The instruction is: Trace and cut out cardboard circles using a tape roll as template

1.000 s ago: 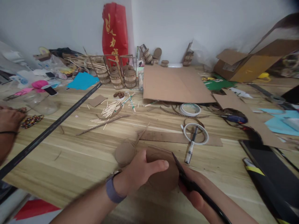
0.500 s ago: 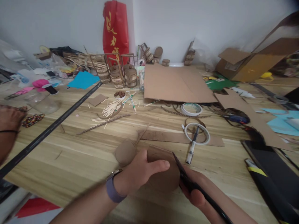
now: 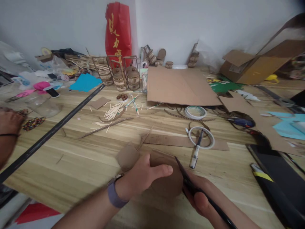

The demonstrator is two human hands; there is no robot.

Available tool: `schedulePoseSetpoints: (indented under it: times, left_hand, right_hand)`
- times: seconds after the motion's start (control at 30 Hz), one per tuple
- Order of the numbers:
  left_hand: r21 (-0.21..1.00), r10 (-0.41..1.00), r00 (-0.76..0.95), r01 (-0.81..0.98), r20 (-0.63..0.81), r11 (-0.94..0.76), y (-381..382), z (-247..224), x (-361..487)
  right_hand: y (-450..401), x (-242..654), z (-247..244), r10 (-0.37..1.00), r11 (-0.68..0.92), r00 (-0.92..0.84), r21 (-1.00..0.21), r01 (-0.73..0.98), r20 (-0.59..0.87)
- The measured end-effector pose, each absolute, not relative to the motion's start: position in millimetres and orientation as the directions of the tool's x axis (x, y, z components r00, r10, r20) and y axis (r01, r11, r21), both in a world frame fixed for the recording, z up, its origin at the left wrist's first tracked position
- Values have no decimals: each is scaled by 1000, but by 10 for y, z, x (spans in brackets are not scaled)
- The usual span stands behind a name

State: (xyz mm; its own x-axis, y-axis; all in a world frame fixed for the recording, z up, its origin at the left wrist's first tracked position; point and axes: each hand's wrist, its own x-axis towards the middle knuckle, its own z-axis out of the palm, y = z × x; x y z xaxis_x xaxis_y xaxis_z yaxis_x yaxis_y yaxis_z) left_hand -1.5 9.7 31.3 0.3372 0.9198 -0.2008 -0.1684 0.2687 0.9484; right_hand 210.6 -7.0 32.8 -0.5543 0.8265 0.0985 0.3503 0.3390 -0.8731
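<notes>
Red bag (image 3: 118, 31) standing against wall (image 3: 166, 25); blue paper (image 3: 85, 82) lying near black strip (image 3: 54, 130); pen (image 3: 194, 158) resting across white tape roll (image 3: 206, 147); open carton (image 3: 259, 65) sitting at right.

The tape roll (image 3: 213, 139) lay on the cardboard strip (image 3: 164, 140), behind and right of the cardboard piece (image 3: 168, 184); the pen (image 3: 195, 155) crossed the roll's front rim (cardboard sheet (image 3: 181, 86): farther back on the table (image 3: 90, 171)).

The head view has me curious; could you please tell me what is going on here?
The left hand holds cardboard while the right hand holds black scissors at the cardboard's right edge. A brown disc lies beside the left hand, and a pen lies across a tape roll farther back. At the far left, another person's hand is near some beads.
</notes>
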Motion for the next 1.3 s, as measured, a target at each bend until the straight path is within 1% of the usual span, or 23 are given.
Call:
schedulePoseSetpoints:
  times: [0.2, 0.4, 0.5, 0.6, 0.77, 0.87, 0.97, 1.1, 1.2, 1.3]
  left_hand:
    - [955, 920, 327, -126, -216, 270, 101, 303, -30]
    - [943, 912, 323, -129, -253, 307, 104, 321, -36]
    - [943, 916, 317, -142, -246, 302, 113, 347, -33]
    - [927, 914, 329, -204, -237, 314, 120, 342, -16]
    - [838, 894, 381, -386, -236, 386, 115, 268, 33]
    - [804, 887, 373, -417, -274, 424, 112, 244, 59]
    - [799, 891, 327, -415, -315, 435, 105, 250, 74]
    - [849, 919, 253, -366, -302, 380, 91, 298, 70]
    - [883, 922, 269, -307, -277, 355, 82, 343, 50]
    - [915, 925, 279, -237, -258, 326, 78, 361, 21]
  right_hand:
    - [-106, 2266, 253, 820, 383, -566, -817, 431, 86]
    - [-147, 2211, 173, 848, 303, -528, -865, 401, 52]
    - [-151, 2163, 172, 869, 285, -490, -874, 393, 63]
    - [-134, 2131, 196, 883, 282, -462, -879, 386, 81]
    - [-80, 2072, 194, 900, 259, -431, -870, 419, 60]
    - [-71, 2034, 133, 892, 284, -445, -865, 415, 80]
    - [-85, 2011, 83, 890, 286, -450, -859, 424, 74]
    - [-111, 2008, 97, 885, 284, -461, -864, 415, 70]
    - [-125, 2020, 95, 886, 277, -458, -878, 390, 76]
    - [-139, 2033, 52, 898, 286, -426, -884, 370, 113]
